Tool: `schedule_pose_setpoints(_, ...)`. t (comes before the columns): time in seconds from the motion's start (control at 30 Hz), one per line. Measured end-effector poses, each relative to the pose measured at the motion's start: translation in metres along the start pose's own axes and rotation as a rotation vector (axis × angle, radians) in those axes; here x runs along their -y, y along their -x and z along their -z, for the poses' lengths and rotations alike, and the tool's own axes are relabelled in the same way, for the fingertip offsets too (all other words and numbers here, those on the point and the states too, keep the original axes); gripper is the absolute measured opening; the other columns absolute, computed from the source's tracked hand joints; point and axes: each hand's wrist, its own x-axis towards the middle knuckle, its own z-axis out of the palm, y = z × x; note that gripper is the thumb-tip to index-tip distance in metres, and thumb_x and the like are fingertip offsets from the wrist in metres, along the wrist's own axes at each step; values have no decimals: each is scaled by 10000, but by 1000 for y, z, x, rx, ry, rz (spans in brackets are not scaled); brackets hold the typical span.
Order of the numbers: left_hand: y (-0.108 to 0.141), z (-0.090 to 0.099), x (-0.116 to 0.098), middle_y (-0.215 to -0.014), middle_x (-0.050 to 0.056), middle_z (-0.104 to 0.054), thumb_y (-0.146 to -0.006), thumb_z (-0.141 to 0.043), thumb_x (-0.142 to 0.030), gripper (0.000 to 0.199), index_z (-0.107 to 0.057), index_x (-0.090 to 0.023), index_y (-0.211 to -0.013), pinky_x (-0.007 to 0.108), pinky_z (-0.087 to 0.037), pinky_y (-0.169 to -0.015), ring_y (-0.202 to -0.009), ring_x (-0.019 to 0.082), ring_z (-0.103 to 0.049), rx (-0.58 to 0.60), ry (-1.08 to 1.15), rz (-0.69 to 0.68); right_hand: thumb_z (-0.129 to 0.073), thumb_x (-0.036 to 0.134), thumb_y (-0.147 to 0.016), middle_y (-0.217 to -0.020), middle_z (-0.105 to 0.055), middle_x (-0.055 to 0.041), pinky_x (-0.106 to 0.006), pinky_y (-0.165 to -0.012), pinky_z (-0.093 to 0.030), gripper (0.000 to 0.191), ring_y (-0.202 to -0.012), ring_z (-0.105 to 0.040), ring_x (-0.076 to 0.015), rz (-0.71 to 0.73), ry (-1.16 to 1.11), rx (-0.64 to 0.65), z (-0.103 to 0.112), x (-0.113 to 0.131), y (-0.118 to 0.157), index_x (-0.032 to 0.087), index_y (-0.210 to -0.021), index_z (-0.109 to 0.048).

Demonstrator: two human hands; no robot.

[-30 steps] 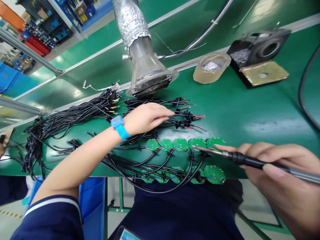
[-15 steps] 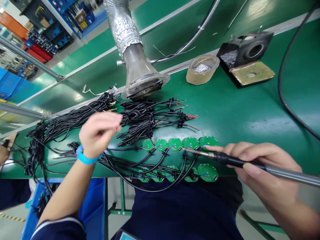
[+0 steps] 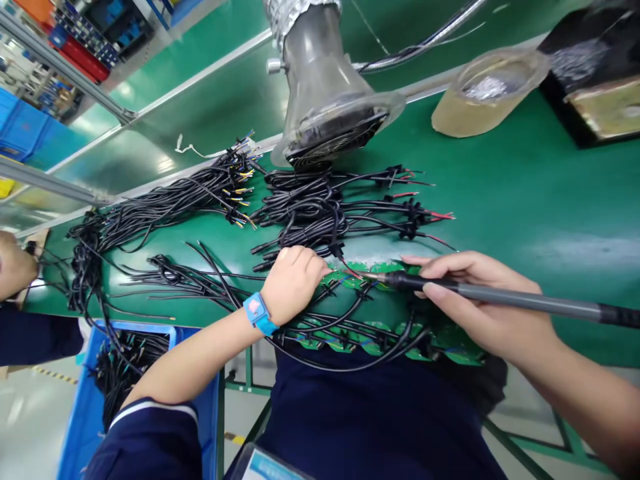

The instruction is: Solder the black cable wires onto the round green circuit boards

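Observation:
My right hand point(image 3: 480, 300) grips a soldering iron point(image 3: 530, 300) like a pen. Its tip points left and reaches the upper row of round green circuit boards point(image 3: 374, 268), where red wire ends lie close by. At the left end of this row my left hand point(image 3: 295, 283) has its fingers drawn together; what they pinch is hidden. A black cable point(image 3: 334, 249) with red wires comes down between the fingertips and the iron's tip. Along the table's front edge runs a lower row of green boards point(image 3: 370, 347) with black cables attached, partly covered by the cables.
A fume extractor hood point(image 3: 340, 127) hangs above bundled black cables point(image 3: 300, 207). More cables point(image 3: 170, 193) lie at left. Back right are a tan ring point(image 3: 470, 110) with silvery bits and an iron stand point(image 3: 580, 127). A blue bin point(image 3: 80, 413) holds cables; another person's arm point(image 3: 40, 337) shows far left.
My left hand has come down and right from the air to the upper boards. The iron's tip is now among red wires there. The view has shifted closer to the table.

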Motion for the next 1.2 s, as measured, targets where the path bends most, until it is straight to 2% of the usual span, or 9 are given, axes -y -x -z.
schedule_pose_setpoints(0.17,0,-1,-12,-787,57,-574,-947,-379,-281,275,-549,-139,-783,307,-379,-702,-769,193,-475,17,-3,90,-580,403,-767,-910,-690,-41,-364,-671,-569,165,-813,-676,-228,-48,76,-2,-3,0,1,244,-809,-576)
schedule_pose_setpoints(0.27,0,-2,-13,-793,59,-561,-946,-378,-278,270,-550,-140,-791,311,-376,-709,-772,195,-465,43,16,114,-572,424,-764,-908,-688,-43,-383,-703,-558,181,-837,-671,-228,-58,96,-2,-4,0,1,247,-802,-580)
schedule_pose_setpoints(0.63,-4,0,-14,-819,76,-552,-938,-388,-266,245,-552,-131,-816,336,-385,-742,-804,214,-472,147,-12,134,-562,412,-770,-817,-652,-18,-320,-670,-517,184,-808,-660,-196,74,177,42,-3,-3,1,239,-827,-583)
schedule_pose_setpoints(0.97,-8,3,-17,-792,83,-551,-936,-383,-263,264,-560,-131,-792,344,-388,-729,-790,224,-480,156,-55,134,-600,331,-756,-797,-625,-19,-312,-679,-498,132,-815,-634,-184,111,109,52,-3,-8,4,237,-848,-586)
schedule_pose_setpoints(1.2,-8,3,-17,-792,87,-549,-942,-365,-264,279,-563,-131,-798,345,-389,-728,-798,225,-478,176,-44,148,-622,285,-733,-766,-609,-27,-373,-737,-498,93,-782,-620,-193,6,-48,-75,-3,0,4,247,-797,-566)
